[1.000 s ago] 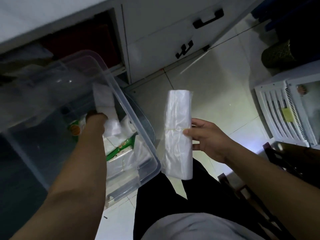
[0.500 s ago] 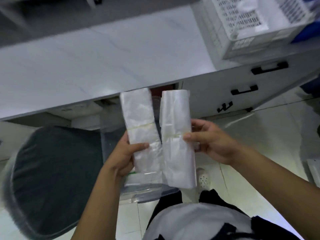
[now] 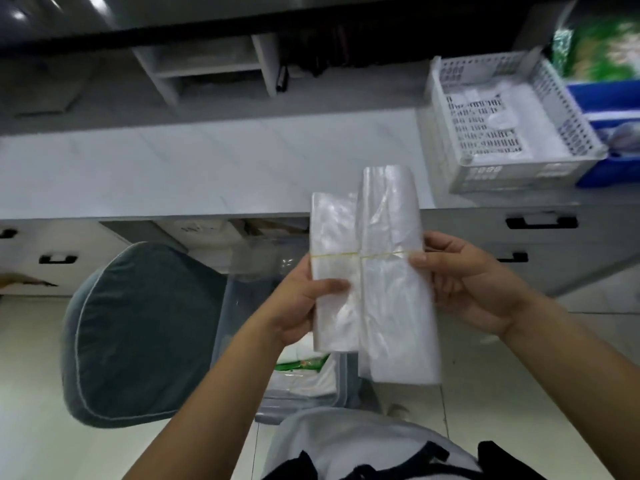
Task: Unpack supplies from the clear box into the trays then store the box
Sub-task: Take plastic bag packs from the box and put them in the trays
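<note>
head view, grip: my left hand (image 3: 304, 306) pinches the smaller bag bundle (image 3: 334, 271), thumb across its front just below the yellow rubber band, fingers behind; my right hand (image 3: 474, 282) holds the larger bag bundle (image 3: 394, 271) at its right edge, thumb on the front at band height, fingers curled behind
head view, bundles vs grip: both upright, side by side, touching along their long edges; the larger one overlaps the smaller's right edge and reaches higher and lower; both hands sit about mid-length, so tops and bottoms hang free
head view, clear box (image 3: 304, 386): on the floor below my hands, open, green-and-white packets still inside; most of it hidden behind my left arm and the bundles
head view, white tray (image 3: 498, 123): slotted, on the counter up and to the right of the bundles, well apart, white bags already lying in it; blue tray (image 3: 609, 109) just beside it on the right
head view, edges: counter (image 3: 207, 168) front edge runs behind the bundle tops; drawers with black handles under it
head view, room: bare counter stretch left of the white tray; grey-green chair (image 3: 138, 334) close on the left of the box; open tile floor on the right
</note>
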